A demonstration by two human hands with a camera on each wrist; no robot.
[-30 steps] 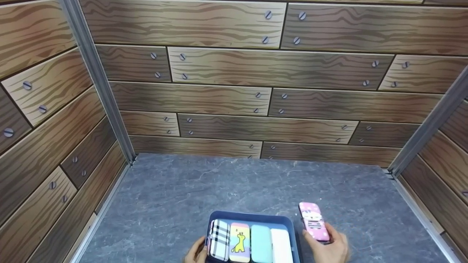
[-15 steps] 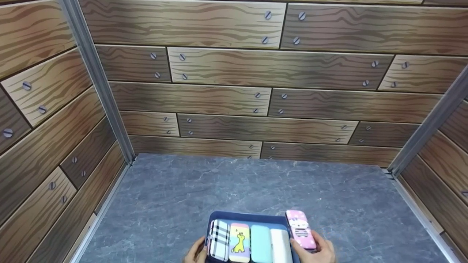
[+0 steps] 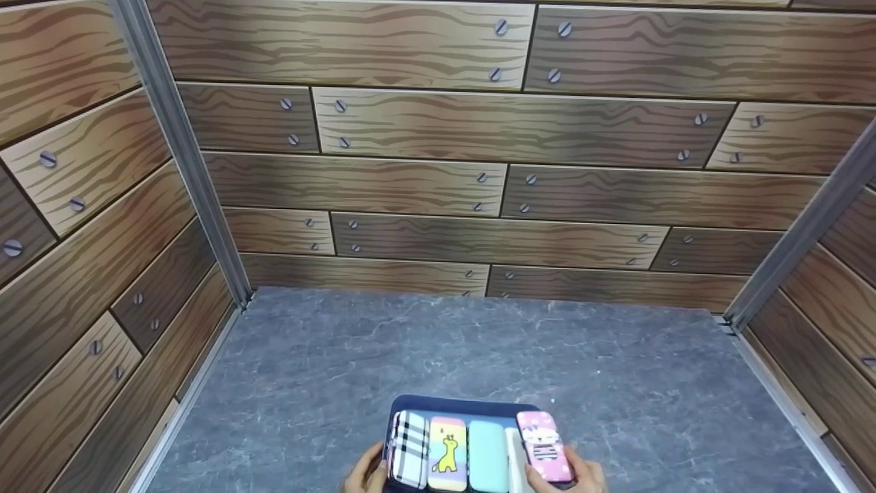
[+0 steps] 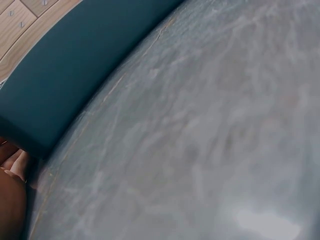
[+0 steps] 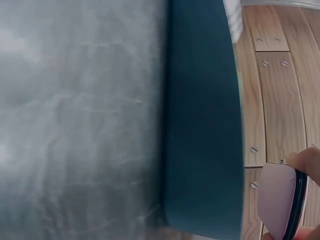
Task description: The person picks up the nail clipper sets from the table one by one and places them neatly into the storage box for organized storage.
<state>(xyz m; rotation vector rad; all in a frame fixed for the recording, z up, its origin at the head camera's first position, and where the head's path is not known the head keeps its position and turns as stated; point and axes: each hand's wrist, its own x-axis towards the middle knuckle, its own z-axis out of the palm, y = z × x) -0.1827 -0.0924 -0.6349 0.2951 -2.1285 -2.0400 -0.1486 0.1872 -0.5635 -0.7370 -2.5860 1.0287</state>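
Observation:
A dark blue box (image 3: 465, 405) stands at the front of the table in the head view. Side by side in it lie a plaid case (image 3: 410, 448), a giraffe case (image 3: 448, 453), a mint case (image 3: 488, 455) and a white case (image 3: 515, 465). My left hand (image 3: 363, 472) grips the box's left side near the front. In my right hand (image 3: 578, 474) is a pink case (image 3: 545, 445) with a cartoon cat, pinched by its near end. It is tilted over the box's right side, partly covering the white case. The right wrist view shows its dark rim (image 5: 296, 205).
The grey marbled tabletop (image 3: 383, 349) extends behind and beside the box. Wood-patterned panels (image 3: 410, 123) enclose it at the back and both sides, with metal posts (image 3: 198, 157) at the corners. The box's outer wall (image 4: 85, 70) fills part of the left wrist view.
My right hand has carried the pink case leftward and nearer, from beside the box to over its right side. The left hand and the box have stayed in place.

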